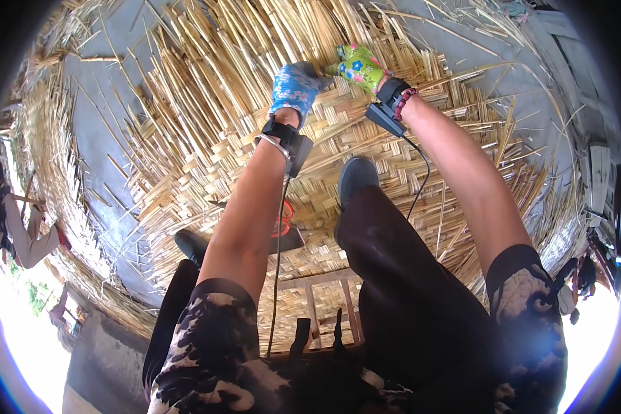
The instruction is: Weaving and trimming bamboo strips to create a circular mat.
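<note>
A large mat of split reed strips (217, 162) lies before me, tightly woven nearby, with long loose strips (210, 69) fanning out at its far side. My left hand (297, 88), in a blue floral glove, is closed at the edge of the weave. Beside it, my right hand (361, 69), in a green floral glove, has its fingers curled in toward the left one. Both appear to pinch reed strips between them; the exact grip is partly hidden by the gloves.
Red-handled scissors (284, 215) rest on the mat by my left forearm. My dark shoe (358, 178) presses on the weave. A low wooden stool frame (312, 279) is beneath me. Heaps of straw (48, 145) curve along the left, where another person (24, 231) is partly visible.
</note>
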Tool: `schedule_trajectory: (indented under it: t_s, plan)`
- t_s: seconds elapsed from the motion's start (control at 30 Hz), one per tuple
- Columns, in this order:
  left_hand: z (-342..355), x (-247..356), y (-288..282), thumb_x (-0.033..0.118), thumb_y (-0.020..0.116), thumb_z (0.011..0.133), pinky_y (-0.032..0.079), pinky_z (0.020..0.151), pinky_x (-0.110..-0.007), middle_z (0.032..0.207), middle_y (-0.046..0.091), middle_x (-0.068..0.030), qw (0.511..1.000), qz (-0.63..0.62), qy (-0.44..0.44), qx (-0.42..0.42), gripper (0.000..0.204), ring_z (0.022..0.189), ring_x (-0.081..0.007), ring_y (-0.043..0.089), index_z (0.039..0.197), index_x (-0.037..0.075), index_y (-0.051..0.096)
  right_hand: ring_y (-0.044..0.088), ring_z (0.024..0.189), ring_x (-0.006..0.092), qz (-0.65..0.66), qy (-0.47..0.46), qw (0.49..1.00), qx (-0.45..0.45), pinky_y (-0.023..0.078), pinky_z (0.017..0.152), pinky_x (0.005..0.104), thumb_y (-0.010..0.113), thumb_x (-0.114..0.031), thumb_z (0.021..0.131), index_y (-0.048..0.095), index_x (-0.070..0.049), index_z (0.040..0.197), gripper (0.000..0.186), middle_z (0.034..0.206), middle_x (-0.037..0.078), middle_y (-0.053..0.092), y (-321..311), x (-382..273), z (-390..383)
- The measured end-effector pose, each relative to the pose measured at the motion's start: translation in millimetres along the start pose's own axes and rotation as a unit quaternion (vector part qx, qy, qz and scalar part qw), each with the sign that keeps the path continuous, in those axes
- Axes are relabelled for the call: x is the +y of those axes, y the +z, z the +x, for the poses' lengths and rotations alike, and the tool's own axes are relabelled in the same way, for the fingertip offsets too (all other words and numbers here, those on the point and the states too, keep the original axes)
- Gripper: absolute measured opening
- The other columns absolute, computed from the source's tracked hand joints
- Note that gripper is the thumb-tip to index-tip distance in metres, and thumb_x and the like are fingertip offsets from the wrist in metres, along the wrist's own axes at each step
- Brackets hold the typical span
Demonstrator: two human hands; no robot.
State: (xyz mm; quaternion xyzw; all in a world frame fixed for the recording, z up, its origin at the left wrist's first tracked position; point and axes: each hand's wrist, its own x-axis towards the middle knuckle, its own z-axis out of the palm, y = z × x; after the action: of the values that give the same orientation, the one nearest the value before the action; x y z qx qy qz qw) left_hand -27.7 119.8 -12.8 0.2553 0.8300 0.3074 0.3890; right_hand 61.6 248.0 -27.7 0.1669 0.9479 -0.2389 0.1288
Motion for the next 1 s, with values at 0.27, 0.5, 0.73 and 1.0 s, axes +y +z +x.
schedule_trajectory:
  t_s: [0.27, 0.5, 0.73, 1.0]
  plan:
    - [7.1, -4.4, 13.8, 0.026, 0.068, 0.062, 0.044, 0.057, -0.033, 0.061, 0.058, -0.0124, 0.997, 0.051, 0.007, 0.050, 0.026, 0.058, -0.0251, 0.056, 0.071, 0.003, 0.062, 0.047, 0.097, 0.0198, 0.052, 0.035, 0.997, -0.053, 0.031, 0.088, 0.0309, 0.042, -0.018, 0.081, 0.055, -0.015, 0.104, 0.027, 0.101, 0.009, 0.053, 3.5, 9.7, -2.2]
    - [5.8, -9.6, 16.2, 0.026, 0.070, 0.060, 0.045, 0.059, -0.033, 0.063, 0.059, -0.0116, 0.998, -0.017, -0.017, 0.056, 0.026, 0.061, -0.0255, 0.057, 0.073, 0.004, 0.063, 0.053, 0.081, 0.0152, 0.148, 0.049, 0.988, -0.003, 0.042, 0.073, 0.0262, 0.049, -0.010, 0.077, 0.051, -0.006, 0.101, 0.025, 0.095, 0.008, 0.055, 7.9, 3.6, -3.9]
    - [-29.9, -7.5, -10.2, 0.001, 0.061, 0.072, 0.047, 0.059, -0.022, 0.074, 0.058, -0.0076, 0.855, -0.486, 0.026, 0.181, 0.027, 0.065, -0.0136, 0.055, 0.098, 0.001, 0.055, 0.054, 0.092, 0.0146, 0.635, 0.121, 0.743, 0.172, 0.043, 0.079, 0.0226, 0.056, -0.006, 0.073, 0.052, -0.004, 0.107, 0.033, 0.103, 0.008, 0.056, -1.0, -11.1, -34.9]
    - [-176.4, -35.1, 25.2, 0.018, 0.058, 0.079, 0.041, 0.053, -0.022, 0.066, 0.058, -0.0029, 0.933, -0.303, 0.044, 0.189, 0.020, 0.057, -0.0087, 0.050, 0.080, -0.002, 0.058, 0.051, 0.094, 0.0231, -0.017, -0.165, 0.983, 0.084, 0.040, 0.083, 0.0320, 0.053, -0.011, 0.072, 0.057, -0.008, 0.093, 0.022, 0.101, 0.008, 0.056, 3.1, -36.5, -107.3]
